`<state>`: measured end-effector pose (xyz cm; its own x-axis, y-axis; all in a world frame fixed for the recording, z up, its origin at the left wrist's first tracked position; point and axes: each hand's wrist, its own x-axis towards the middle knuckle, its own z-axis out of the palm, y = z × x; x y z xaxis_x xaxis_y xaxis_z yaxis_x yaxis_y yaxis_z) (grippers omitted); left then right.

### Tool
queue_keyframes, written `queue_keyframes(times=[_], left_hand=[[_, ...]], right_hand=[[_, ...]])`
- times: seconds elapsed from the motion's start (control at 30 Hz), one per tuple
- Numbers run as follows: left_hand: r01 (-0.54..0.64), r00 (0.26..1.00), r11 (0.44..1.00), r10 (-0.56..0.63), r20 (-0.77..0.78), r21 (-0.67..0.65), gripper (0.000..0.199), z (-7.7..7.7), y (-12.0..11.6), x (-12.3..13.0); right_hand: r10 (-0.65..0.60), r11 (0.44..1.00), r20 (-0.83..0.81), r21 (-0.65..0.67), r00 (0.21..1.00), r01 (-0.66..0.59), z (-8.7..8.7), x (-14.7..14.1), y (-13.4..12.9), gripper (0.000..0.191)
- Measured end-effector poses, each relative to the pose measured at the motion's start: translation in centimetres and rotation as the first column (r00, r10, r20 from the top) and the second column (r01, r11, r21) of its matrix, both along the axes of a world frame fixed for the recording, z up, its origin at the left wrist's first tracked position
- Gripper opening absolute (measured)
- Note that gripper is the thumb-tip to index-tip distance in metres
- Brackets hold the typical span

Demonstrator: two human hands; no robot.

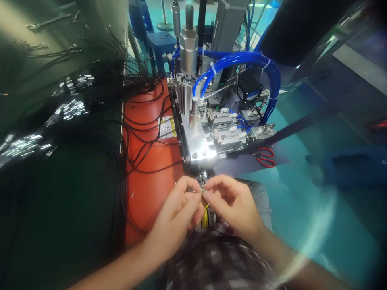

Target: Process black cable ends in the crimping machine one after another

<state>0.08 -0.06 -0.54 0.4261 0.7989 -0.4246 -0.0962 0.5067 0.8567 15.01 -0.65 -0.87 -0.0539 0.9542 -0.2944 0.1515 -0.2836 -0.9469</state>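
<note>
A: So what could've gone wrong at that point?

B: Dropping stuff, mostly. The small metal pieces (203, 191) were caught right at the fingertips, so an uneven squeeze or a little twist from either side could easily have popped one loose.

A: Were both hands on them?

B: Looked that way. The left hand (178, 209) had its thumb and index finger pinched onto them, and the right hand (237, 203) was clamped on in much the same way from the other side.

A: And where was all this?

B: Up in the air between the hands, just short of the machine (198, 141) at its near edge, with a yellow label (205, 217) and checked fabric (211, 262) behind and below. Anything that small would've been a pain to find. Also, black cables (148, 121) looped loosely over the red table (148, 205), so swinging the left forearm that way could've snagged one.

A: What did the pieces look like?

B: Thin, short and shiny — silvery with maybe a pale gold tint, lying slantwise. Couldn't tell you how many, or what exactly they were — the fingertips hid too much and the picture was soft there.
</note>
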Motion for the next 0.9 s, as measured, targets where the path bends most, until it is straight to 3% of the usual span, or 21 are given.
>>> queue_keyframes(times=[0.37, 0.7, 0.9], left_hand=[[0.042, 0.999, 0.999, -0.042, 0.004, 0.015, 0.013, -0.2, -0.1, -0.2], [-0.006, 1.000, 0.998, 0.007, 0.020, -0.055, 0.012, 0.0, 0.3, 0.0], [-0.003, 0.987, 0.984, 0.031, 0.156, -0.181, 0.008, 0.2, 0.5, -0.1]], right_hand=[[-0.018, 0.999, 0.008, 0.048, 1.000, 0.017, 0.2, -0.3, 0.0, 0.005], [-0.022, 0.990, -0.133, -0.140, 0.991, 0.003, 0.5, 0.1, -0.1, 0.019], [-0.079, 0.976, -0.236, -0.217, 0.969, 0.027, 1.0, -0.1, 0.1, 0.026]])
